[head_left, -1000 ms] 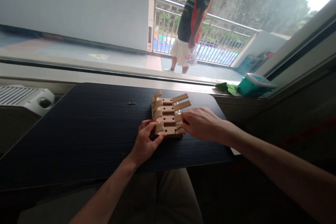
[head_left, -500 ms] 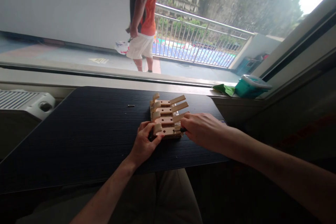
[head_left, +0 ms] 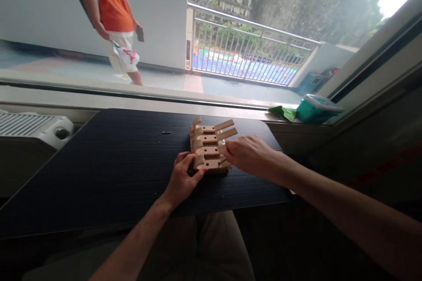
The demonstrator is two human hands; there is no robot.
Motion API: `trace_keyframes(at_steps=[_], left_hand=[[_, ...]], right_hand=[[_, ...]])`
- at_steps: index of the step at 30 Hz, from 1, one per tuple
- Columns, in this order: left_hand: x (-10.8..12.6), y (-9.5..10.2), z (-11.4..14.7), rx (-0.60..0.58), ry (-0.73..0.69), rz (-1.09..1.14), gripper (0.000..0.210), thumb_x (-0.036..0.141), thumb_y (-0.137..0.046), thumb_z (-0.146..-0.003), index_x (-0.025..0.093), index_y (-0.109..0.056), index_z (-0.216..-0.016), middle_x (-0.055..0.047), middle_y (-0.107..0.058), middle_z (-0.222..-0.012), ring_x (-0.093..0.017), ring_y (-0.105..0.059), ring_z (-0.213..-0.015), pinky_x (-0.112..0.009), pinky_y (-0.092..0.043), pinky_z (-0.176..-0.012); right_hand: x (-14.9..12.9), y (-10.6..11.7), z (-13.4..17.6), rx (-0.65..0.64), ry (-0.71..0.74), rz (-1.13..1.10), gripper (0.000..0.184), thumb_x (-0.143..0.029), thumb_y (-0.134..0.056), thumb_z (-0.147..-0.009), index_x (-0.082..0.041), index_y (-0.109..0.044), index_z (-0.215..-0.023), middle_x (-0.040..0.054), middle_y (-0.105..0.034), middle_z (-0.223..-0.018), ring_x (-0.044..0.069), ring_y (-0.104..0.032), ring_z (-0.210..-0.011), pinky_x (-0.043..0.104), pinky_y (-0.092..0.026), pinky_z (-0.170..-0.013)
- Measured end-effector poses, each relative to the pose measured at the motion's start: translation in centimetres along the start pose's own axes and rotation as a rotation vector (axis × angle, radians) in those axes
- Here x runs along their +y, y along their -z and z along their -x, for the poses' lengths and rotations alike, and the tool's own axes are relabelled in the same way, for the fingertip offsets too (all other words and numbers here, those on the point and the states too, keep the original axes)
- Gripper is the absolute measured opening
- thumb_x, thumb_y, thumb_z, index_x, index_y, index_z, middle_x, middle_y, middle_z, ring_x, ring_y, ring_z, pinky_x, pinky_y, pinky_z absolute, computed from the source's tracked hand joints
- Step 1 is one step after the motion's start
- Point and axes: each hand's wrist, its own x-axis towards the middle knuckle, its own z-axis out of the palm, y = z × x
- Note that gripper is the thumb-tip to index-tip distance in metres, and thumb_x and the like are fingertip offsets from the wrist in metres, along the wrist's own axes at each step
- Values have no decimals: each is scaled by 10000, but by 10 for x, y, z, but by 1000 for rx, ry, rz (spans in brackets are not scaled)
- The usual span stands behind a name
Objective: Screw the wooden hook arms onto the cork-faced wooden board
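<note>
On the dark table lies a small wooden rack [head_left: 211, 151] with several parallel slats. Each slat has dark round holes and a curled piece at its left end; pale strips slant up at the right. My left hand [head_left: 185, 175] grips the near left corner of this rack, fingers behind and thumb in front. Closed in a fist, my right hand [head_left: 245, 153] is at the rack's right side around what looks like a screwdriver [head_left: 223, 161]. Its thin shaft points at a hole in the nearest slat; the fist hides its handle.
A small screw [head_left: 166, 132] lies on the table [head_left: 132, 162] left of the rack. A teal box [head_left: 317, 109] and green cloth [head_left: 282, 113] are on the window sill. Outside the window a person [head_left: 112, 17] in orange walks past a railing.
My right hand has rolled and risen slightly, and more of the tool's shaft shows. My left hand keeps its hold on the rack. The person outside has moved left.
</note>
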Motion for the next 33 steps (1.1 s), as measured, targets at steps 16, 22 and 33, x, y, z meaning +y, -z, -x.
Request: trace_keyframes(at_steps=[16,22,33], left_hand=[[-1,-1,-1,-10,10,1,209,262,-615,-735,219,-597,-939,-45,-529,-1037,-199,-505,-1015,-374,-414,-943],[0,-1,-1,-3,2,0,201,256,-615,-730,220,-600,-927,-45,-536,-1038,-203,-509,-1026,-372,-416,-943],[2,1,-1,-3,11,-1,202,265,-610,-740,215,-593,-935,-46,-524,-1019,-193,-499,-1000,-373,-412,-937]], right_hand=[[1,0,8,5,138,35,193,-77,-428,-757,-138,-592,-838,88,-667,-785,196,-629,-681,266,-361,-523],[-8,0,3,-19,29,12,174,-205,-446,-773,-134,-604,-761,120,-665,-682,232,-640,-660,277,-383,-518],[1,-1,12,55,264,30,180,-107,-419,-824,-164,-570,-906,67,-629,-855,169,-603,-717,255,-364,-556]])
